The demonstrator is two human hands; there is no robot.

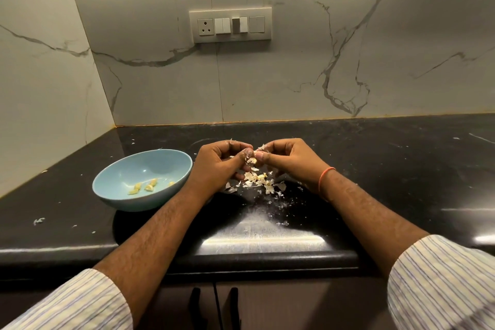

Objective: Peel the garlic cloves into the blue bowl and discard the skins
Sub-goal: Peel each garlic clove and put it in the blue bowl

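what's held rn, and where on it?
A garlic clove, pinched between the fingertips of left hand and right hand, one from each side.

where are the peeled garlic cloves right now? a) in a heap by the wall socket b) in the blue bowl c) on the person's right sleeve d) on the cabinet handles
b: several pale yellow peeled cloves lie inside the blue bowl, left of the left hand.
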